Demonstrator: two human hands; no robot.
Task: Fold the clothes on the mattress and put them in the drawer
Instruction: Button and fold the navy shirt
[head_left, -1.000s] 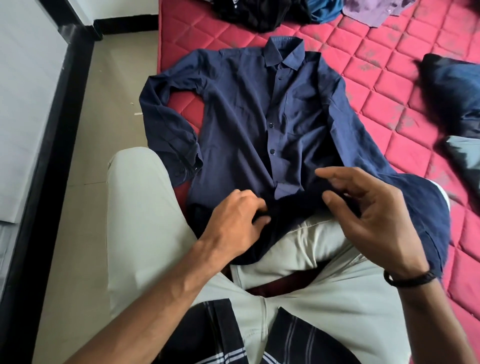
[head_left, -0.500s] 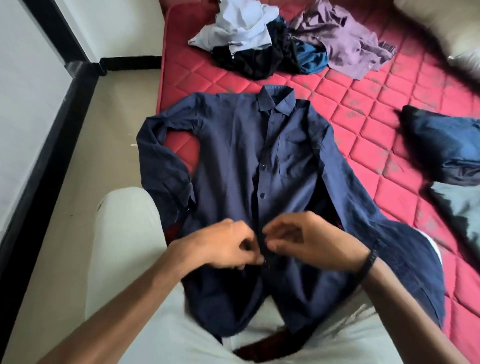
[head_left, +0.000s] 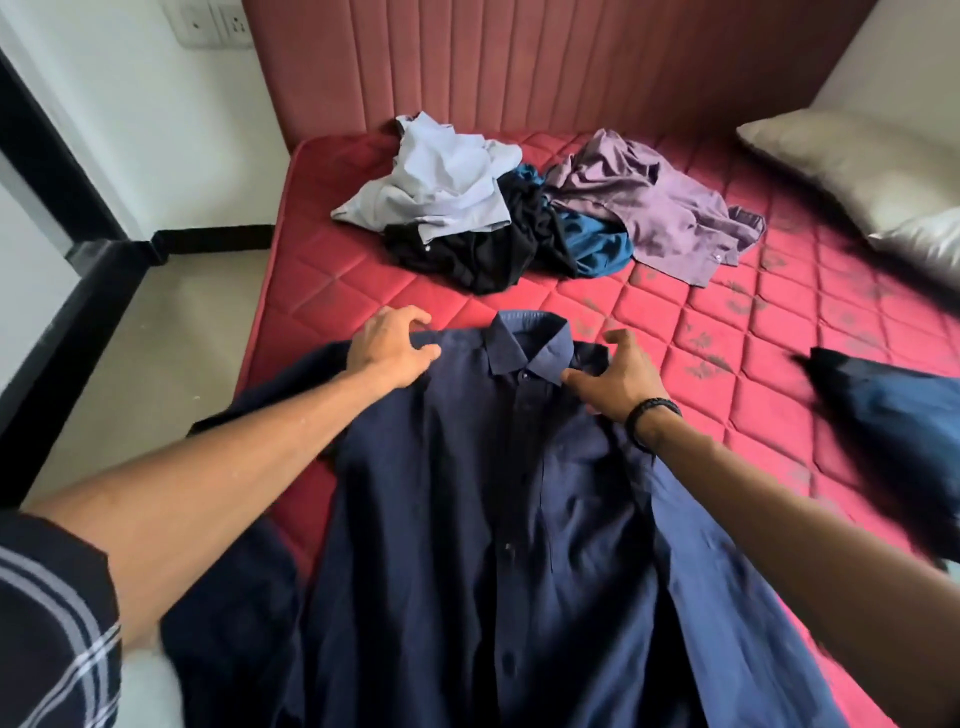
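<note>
A navy button-up shirt (head_left: 519, 519) lies front up on the red quilted mattress (head_left: 727, 374), collar pointing away from me. My left hand (head_left: 395, 345) curls over the shirt's left shoulder, fingers hooked on the far edge. My right hand (head_left: 613, 374), with a black wristband, grips the other shoulder just beside the collar, thumb on top of the cloth. A heap of unfolded clothes (head_left: 498, 218) sits farther up the mattress: pale blue, black, teal and purple pieces. No drawer is in view.
A dark blue garment (head_left: 883, 431) lies at the mattress's right edge of view. A cream pillow (head_left: 862, 171) rests at the far right near the padded red headboard (head_left: 519, 67). Tiled floor (head_left: 166, 353) and a black-framed wall panel run along the left.
Both hands left the button placket near the hem and reached up to the shirt's shoulders. My view lifted, so the headboard and pillow came into sight.
</note>
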